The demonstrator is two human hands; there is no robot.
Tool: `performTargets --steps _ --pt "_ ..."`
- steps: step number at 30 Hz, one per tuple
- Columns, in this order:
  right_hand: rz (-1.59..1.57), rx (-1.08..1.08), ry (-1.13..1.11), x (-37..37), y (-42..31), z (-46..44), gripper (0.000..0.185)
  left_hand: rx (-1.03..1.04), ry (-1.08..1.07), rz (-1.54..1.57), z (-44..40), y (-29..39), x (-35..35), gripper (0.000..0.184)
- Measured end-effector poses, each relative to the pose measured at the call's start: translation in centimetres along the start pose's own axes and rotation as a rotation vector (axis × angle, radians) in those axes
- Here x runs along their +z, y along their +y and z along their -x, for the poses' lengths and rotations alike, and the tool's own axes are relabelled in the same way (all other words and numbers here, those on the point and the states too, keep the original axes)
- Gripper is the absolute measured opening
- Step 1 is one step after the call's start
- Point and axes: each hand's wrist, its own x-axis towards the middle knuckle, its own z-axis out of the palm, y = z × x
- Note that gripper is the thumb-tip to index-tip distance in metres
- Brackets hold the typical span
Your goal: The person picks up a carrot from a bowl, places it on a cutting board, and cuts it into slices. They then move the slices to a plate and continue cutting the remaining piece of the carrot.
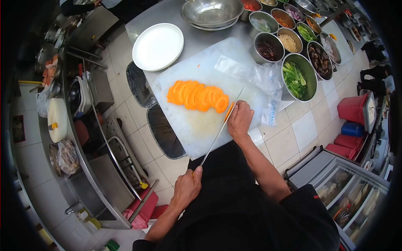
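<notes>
A long knife (220, 133) lies diagonally over the front of the white cutting board (197, 129). Its handle is in my left hand (188, 186), fingers wrapped round it. The blade runs up beside my right hand (240, 119), whose fingers are bent over a small orange piece (229, 111) at the blade; most of that piece is hidden. Overlapping orange slices (196, 96) form a row on the board, to the left of my right hand. A clear plastic bag (251, 75) lies over the board's right side.
A white plate (158, 47) sits at the board's upper left, and a metal colander (212, 11) behind. Metal bowls of ingredients, one with green vegetables (294, 79), crowd the right. Black-lined bins (166, 131) stand left of the board. Another person's arm (77, 7) shows at the upper left.
</notes>
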Motion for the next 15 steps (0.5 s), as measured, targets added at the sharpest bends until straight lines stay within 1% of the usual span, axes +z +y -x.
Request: performTargets --steps 6,10,13,15 --pt "-0.013 -0.012 -0.014 -0.1 -0.1 0.0 0.009 -0.037 -0.05 -0.099 0.5 -0.8 -0.7 0.061" --pt "0.01 -0.046 0.013 0.2 0.2 0.3 0.009 0.042 -0.005 -0.077 -2.7 -2.1 2.2 0.062" --pt "-0.006 -0.017 -0.019 0.0 0.0 0.3 0.009 0.065 0.011 -0.045 -4.5 -0.7 1.9 0.063" --pt "-0.019 -0.036 0.019 0.1 -0.2 0.1 0.009 0.065 0.02 -0.018 -4.4 0.0 1.2 0.063"
